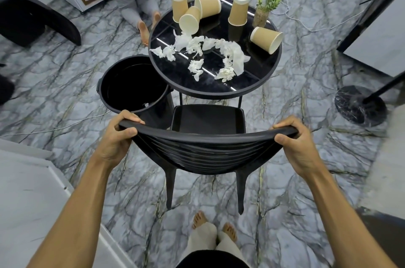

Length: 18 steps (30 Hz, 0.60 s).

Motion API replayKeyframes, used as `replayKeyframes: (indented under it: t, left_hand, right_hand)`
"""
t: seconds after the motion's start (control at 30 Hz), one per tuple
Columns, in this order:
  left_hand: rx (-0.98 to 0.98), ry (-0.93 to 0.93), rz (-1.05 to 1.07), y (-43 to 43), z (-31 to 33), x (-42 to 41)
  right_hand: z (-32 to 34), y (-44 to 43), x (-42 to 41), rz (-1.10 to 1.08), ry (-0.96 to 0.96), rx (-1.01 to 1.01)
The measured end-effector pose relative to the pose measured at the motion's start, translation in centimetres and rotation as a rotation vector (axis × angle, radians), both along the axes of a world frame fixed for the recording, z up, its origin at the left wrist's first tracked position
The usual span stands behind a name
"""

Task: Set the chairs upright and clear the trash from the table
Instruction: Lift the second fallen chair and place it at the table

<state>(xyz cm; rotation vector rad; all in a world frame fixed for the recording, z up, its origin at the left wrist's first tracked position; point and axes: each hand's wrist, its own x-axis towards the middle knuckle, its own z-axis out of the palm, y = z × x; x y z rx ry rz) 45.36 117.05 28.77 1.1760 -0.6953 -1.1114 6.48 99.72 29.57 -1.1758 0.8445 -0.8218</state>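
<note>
Head view, lower centre: our left hand (119,136) and right hand (293,142) each curl round the top rail of the upright chair (206,151). Mid-frame, surface (219,95) carries tissue scraps (197,46) and cups (266,39). Risk: shoving chair in jolts surface; tipped cups roll off.

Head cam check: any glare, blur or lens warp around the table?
Head view: heavy fisheye, the chair back bows and floor veins curve near the edges; head view: white streak reflections on the glossy table; head view: cups, tissues, left hand and right hand look sharp, no motion blur; bin interior is crushed to black.
</note>
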Motion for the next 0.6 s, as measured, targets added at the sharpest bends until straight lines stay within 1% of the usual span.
replayKeyframes:
  t: [0.33, 0.6]
  left_hand:
    - [0.045, -0.047, -0.036, 3.8, -1.0, -1.1]
    - [0.088, -0.092, -0.034, 7.8, -1.8, -2.7]
  right_hand:
    - [-1.0, 3.3, -2.1, 0.055, 0.031, 0.028]
    - [-1.9, 7.0, -4.1, 0.065, 0.107, -0.031]
